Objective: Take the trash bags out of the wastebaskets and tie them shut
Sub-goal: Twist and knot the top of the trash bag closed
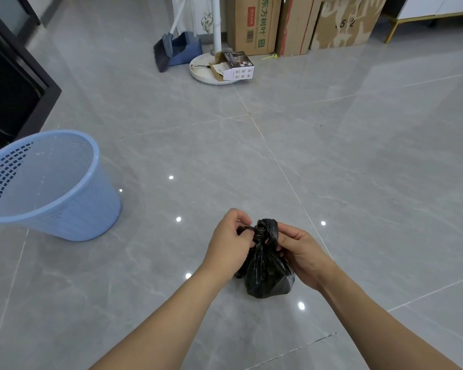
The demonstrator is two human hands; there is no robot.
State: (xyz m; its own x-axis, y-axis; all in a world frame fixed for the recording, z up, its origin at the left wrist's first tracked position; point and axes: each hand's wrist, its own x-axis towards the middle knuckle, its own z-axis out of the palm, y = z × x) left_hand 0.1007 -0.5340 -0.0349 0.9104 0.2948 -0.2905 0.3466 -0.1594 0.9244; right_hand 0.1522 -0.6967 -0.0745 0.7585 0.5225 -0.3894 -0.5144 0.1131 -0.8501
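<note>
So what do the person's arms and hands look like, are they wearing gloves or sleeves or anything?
No gloves. Both the left hand and the right hand are bare, and the forearms are bare as far as the picture's lower edge, with no sleeve showing. No watch, bracelet or ring can be seen on the parts in view.
</note>
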